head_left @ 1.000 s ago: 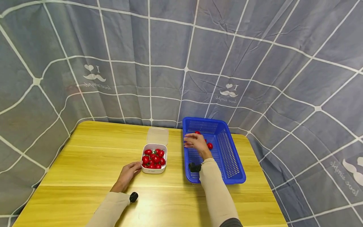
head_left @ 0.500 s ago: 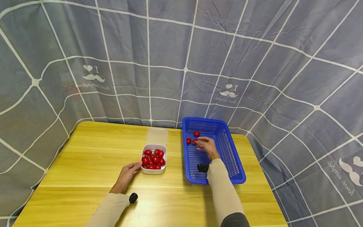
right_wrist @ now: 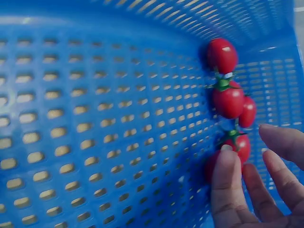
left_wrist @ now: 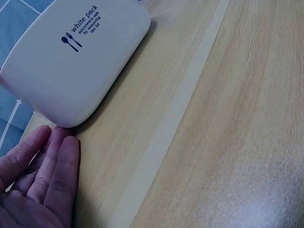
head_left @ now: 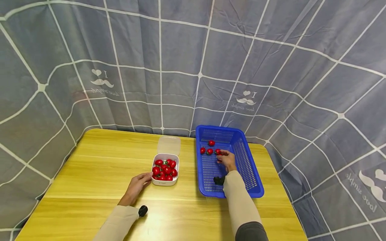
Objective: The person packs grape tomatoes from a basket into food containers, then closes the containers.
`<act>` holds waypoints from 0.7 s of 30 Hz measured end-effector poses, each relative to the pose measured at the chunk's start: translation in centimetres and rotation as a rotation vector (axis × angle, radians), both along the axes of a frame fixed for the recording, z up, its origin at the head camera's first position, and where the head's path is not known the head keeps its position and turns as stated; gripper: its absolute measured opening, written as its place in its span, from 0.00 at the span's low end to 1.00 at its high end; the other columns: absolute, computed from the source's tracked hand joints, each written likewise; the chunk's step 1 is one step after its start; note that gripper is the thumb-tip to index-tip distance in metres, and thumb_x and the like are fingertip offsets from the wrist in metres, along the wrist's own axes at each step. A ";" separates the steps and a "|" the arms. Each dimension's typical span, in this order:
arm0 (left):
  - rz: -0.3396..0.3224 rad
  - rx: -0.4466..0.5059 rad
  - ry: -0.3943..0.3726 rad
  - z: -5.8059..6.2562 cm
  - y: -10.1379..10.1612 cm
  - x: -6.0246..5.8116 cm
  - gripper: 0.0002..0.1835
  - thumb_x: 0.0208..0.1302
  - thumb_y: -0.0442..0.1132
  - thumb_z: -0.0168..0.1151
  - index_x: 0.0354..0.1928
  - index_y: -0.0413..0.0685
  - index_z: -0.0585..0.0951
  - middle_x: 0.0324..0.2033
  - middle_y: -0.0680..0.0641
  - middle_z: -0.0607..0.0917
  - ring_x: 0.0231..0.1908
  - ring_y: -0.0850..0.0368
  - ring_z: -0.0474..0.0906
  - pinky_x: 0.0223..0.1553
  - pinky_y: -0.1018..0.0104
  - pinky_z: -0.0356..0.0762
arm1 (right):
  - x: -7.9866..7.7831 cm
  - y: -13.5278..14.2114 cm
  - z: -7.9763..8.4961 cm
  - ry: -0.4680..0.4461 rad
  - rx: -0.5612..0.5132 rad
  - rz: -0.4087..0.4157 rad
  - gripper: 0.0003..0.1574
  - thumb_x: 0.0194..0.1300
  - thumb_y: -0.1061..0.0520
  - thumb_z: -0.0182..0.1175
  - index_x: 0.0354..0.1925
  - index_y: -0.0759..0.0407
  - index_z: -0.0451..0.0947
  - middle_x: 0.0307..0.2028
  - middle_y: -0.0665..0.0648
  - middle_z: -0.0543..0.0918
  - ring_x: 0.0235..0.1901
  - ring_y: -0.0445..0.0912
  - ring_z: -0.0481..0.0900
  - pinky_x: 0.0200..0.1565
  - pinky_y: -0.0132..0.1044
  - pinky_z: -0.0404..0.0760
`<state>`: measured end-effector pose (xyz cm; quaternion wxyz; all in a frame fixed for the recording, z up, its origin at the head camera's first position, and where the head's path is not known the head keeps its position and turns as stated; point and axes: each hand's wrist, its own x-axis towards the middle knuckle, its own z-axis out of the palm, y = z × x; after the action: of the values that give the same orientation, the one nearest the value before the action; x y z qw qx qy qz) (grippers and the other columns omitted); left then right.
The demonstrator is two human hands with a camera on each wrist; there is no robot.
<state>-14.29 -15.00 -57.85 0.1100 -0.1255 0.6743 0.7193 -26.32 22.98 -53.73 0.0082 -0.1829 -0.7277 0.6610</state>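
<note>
A white lidded box [head_left: 165,183], its lid [head_left: 169,145] folded back, holds several red cherry tomatoes [head_left: 164,169]. My left hand [head_left: 136,187] rests at the box's near left side; in the left wrist view its extended fingers [left_wrist: 61,171] meet the lower corner of the box. My right hand [head_left: 227,160] is down inside a blue plastic basket [head_left: 208,194], among several cherry tomatoes [head_left: 209,151]. In the right wrist view its thumb [right_wrist: 227,180] overlaps a tomato [right_wrist: 242,146] with a green stem, and the other fingers [right_wrist: 285,175] are spread apart from the thumb.
The basket's raised, slotted walls [head_left: 245,160] surround the right hand. Box and basket stand side by side on a wooden table [head_left: 114,160]. A grey curtain [head_left: 181,83] with white lines hangs behind the table's far edge.
My right hand has moved from over the basket's left part to the right and lower, uncovering tomatoes at the left. My left hand has stayed at the box.
</note>
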 end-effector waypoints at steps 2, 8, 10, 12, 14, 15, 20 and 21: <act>-0.005 -0.003 0.002 0.1 0.0 0.1 0.35 0.68 0.52 0.59 0.62 0.26 0.69 0.61 0.32 0.71 0.56 0.54 0.73 0.61 0.63 0.74 | -0.5 0.5 -1.1 0.016 0.002 0.019 0.26 0.47 0.78 0.64 0.48 0.70 0.79 0.44 0.65 0.81 0.30 0.52 0.84 0.29 0.40 0.88; -0.014 -0.006 0.003 0.2 0.0 0.2 0.35 0.69 0.52 0.58 0.62 0.26 0.69 0.61 0.32 0.71 0.57 0.52 0.73 0.61 0.63 0.73 | -4.5 4.0 -8.0 0.027 0.072 0.090 0.25 0.48 0.77 0.67 0.47 0.68 0.80 0.39 0.63 0.81 0.24 0.50 0.80 0.24 0.43 0.87; -0.014 -0.009 0.002 0.2 0.0 0.2 0.34 0.69 0.51 0.58 0.62 0.26 0.69 0.61 0.32 0.71 0.57 0.52 0.73 0.60 0.64 0.74 | -5.5 4.6 -9.6 0.015 0.129 0.087 0.23 0.46 0.76 0.67 0.44 0.68 0.81 0.35 0.63 0.81 0.22 0.50 0.79 0.23 0.43 0.87; -0.010 -0.007 0.003 0.2 0.1 0.1 0.33 0.69 0.51 0.58 0.62 0.26 0.69 0.61 0.32 0.71 0.56 0.53 0.73 0.60 0.64 0.74 | -4.1 3.3 -6.8 -0.069 0.227 0.076 0.24 0.46 0.75 0.68 0.45 0.69 0.80 0.36 0.65 0.82 0.25 0.51 0.80 0.27 0.47 0.88; -0.007 -0.006 0.003 0.2 0.1 0.1 0.33 0.69 0.50 0.58 0.61 0.26 0.69 0.61 0.32 0.71 0.55 0.54 0.73 0.60 0.64 0.74 | -2.3 1.9 -4.0 -0.112 0.277 0.074 0.22 0.45 0.75 0.67 0.44 0.70 0.80 0.34 0.65 0.82 0.23 0.51 0.79 0.25 0.45 0.87; -0.006 -0.007 0.001 0.2 0.1 0.1 0.32 0.69 0.50 0.58 0.61 0.27 0.70 0.61 0.33 0.72 0.55 0.54 0.73 0.60 0.65 0.75 | -1.7 1.4 -3.1 -0.130 0.294 0.084 0.22 0.46 0.75 0.67 0.44 0.72 0.79 0.34 0.65 0.82 0.23 0.50 0.79 0.25 0.44 0.87; -0.007 -0.015 0.002 0.1 0.1 0.1 0.33 0.69 0.51 0.58 0.61 0.26 0.70 0.61 0.33 0.72 0.56 0.52 0.73 0.60 0.64 0.75 | 1.0 -0.1 0.2 -0.203 0.310 0.134 0.23 0.51 0.74 0.66 0.47 0.74 0.76 0.32 0.61 0.80 0.24 0.47 0.76 0.26 0.39 0.86; -0.005 -0.015 0.003 0.1 0.1 0.1 0.33 0.69 0.51 0.58 0.61 0.26 0.69 0.60 0.33 0.72 0.56 0.52 0.73 0.59 0.64 0.75 | 1.1 -0.1 0.2 -0.199 0.304 0.146 0.23 0.51 0.74 0.66 0.47 0.73 0.76 0.30 0.59 0.80 0.23 0.46 0.76 0.25 0.39 0.86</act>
<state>-14.15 -14.91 -57.71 0.1100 -0.1236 0.6803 0.7140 -25.17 22.86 -53.52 -0.0843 -0.1909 -0.8278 0.5208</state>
